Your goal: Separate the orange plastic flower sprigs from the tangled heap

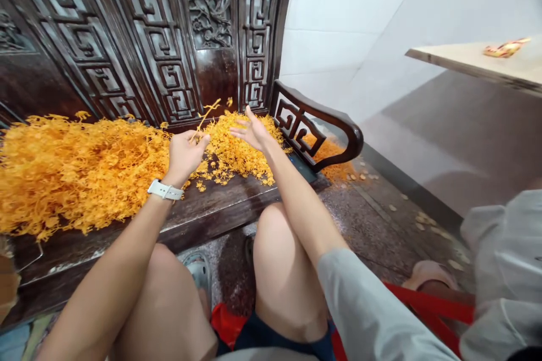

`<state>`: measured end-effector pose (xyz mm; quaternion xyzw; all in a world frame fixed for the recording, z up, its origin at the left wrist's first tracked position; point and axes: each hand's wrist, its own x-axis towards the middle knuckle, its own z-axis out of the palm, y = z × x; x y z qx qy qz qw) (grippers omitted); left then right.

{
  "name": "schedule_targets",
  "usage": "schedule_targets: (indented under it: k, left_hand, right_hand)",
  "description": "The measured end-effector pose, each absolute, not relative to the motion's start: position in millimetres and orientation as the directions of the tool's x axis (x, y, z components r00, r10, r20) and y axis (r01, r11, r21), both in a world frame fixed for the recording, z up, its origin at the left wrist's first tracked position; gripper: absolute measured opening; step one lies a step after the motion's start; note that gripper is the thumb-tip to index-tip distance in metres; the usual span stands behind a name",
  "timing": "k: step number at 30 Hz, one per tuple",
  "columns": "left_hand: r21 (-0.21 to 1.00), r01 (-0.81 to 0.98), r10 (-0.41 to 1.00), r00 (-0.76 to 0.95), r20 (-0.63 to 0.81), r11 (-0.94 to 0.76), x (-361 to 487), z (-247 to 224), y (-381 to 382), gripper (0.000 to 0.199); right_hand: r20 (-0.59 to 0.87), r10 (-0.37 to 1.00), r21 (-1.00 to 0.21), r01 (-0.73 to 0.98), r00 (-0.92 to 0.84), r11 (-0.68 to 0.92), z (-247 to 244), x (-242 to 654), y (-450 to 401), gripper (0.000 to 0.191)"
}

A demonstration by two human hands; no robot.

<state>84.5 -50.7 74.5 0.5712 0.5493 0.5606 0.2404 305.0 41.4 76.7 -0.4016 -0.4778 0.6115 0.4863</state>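
My left hand [186, 153], with a pale watch [165, 189] on its wrist, pinches a thin yellow-orange stem [207, 117] that points up and to the right. My right hand [253, 128] is a little to the right with its fingers spread and nothing in them. A small yellow piece [230, 102] hangs in the air between the stem's tip and my right hand. Behind and below the hands lies a smaller heap of short orange pieces [237, 161] on the dark wooden bench [212, 203]. A larger orange heap [84, 172] covers the bench's left part.
The bench has a carved back [163, 39] and a curved armrest [353, 135] on the right. More orange bits [334, 166] lie beyond the armrest. A wooden board [466, 65] juts from the upper right. A person's grey clothing [508, 248] shows at the right edge.
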Motion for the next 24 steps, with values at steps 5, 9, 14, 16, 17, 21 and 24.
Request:
schedule_targets:
  k: [5, 9, 14, 16, 17, 21, 24]
  left_hand:
    - [0.963, 0.152, 0.905, -0.336, 0.261, -0.221, 93, 73, -39, 0.036]
    - [0.986, 0.059, 0.917, -0.363, 0.166, -0.155, 106, 68, -28, 0.047]
    - [0.975, 0.105, 0.936, -0.278, 0.217, -0.195, 111, 63, -20, 0.039]
    - [0.963, 0.168, 0.943, -0.226, 0.245, -0.210, 108, 61, -20, 0.024]
    - [0.954, 0.211, 0.941, -0.221, 0.257, -0.211, 106, 59, -21, 0.018]
    - [0.945, 0.273, 0.891, -0.363, 0.272, -0.177, 105, 49, -20, 0.004]
    - [0.975, 0.133, 0.917, -0.336, 0.214, -0.179, 109, 43, -16, 0.006]
  right_hand:
    - [-0.102, 0.963, -0.988, -0.086, -0.249, -0.127, 69, 299, 36, 0.034]
    - [-0.133, 0.758, -0.991, 0.068, -0.639, -0.116, 68, 281, 24, 0.051]
    - [0.066, 0.860, -0.995, 0.033, -0.506, 0.096, 70, 263, 25, 0.035]
    - [0.093, 0.903, -0.977, 0.135, -0.419, 0.163, 73, 263, 23, 0.031]
    - [0.104, 0.904, -0.957, 0.206, -0.415, 0.205, 75, 264, 21, 0.029]
    - [0.263, 0.757, -0.661, 0.461, -0.598, 0.593, 94, 263, 3, 0.022]
    - [0.239, 0.653, -0.325, 0.574, -0.719, 0.751, 116, 257, -15, 0.020]
